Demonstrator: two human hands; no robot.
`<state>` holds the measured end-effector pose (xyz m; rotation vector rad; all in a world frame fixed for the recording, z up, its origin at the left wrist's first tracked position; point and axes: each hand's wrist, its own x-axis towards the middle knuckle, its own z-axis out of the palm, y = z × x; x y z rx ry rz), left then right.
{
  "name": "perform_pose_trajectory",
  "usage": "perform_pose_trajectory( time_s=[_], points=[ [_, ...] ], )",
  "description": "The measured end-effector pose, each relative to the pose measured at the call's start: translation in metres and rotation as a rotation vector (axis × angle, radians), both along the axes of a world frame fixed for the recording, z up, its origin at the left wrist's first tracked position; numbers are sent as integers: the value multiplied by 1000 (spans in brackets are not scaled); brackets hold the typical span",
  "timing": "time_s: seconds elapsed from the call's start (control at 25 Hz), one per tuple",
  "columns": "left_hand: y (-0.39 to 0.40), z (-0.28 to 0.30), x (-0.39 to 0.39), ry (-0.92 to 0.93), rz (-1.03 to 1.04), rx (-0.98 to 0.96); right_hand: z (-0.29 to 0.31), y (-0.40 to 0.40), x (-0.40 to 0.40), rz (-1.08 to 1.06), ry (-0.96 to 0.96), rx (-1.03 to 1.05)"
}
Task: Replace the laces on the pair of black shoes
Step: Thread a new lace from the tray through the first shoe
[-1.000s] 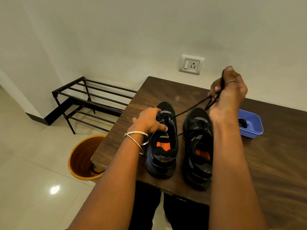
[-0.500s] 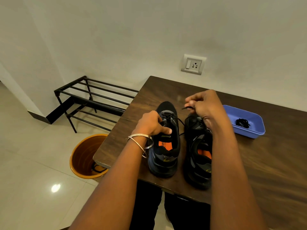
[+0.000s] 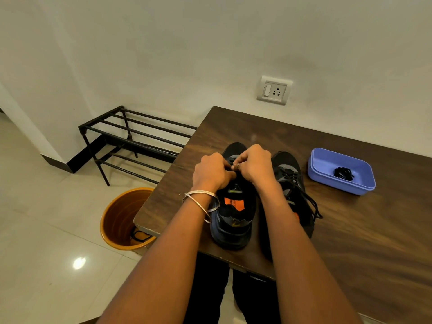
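Note:
Two black shoes stand side by side on the dark wooden table (image 3: pixel 350 230), heels toward me. The left shoe (image 3: pixel 233 216) has an orange insole label. My left hand (image 3: pixel 211 171) and my right hand (image 3: pixel 253 163) meet over its lace area, fingers curled and pinching at the lace there; the lace itself is mostly hidden under them. The right shoe (image 3: pixel 292 183) is laced, with loose black lace ends (image 3: pixel 314 206) trailing over its right side. A blue plastic tray (image 3: pixel 322 169) at the right holds a bundled black lace (image 3: pixel 343 173).
An orange bin (image 3: pixel 117 218) stands on the floor left of the table corner, with a black lace lying in it. A black metal rack (image 3: pixel 131 136) stands against the wall at the left. A wall socket (image 3: pixel 274 90) sits above the table's far edge.
My right hand came down from holding a taut lace high above the right shoe and moved left to meet my left hand over the left shoe.

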<state>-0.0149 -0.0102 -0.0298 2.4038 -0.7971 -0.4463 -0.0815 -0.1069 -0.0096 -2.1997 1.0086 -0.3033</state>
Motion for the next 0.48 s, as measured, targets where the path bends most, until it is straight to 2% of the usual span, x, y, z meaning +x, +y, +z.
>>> perform_pose_trajectory(
  time_s=[0.16,0.32,0.48],
  points=[
    [0,0,0,22,27,-16,-10,-5,1,30,82,-58],
    [2,-1,4,54,51,-32,-15,-5,-6,3,42,-2],
    [1,-1,2,54,54,-29,-17,-3,-8,22,127,-84]
  ],
)
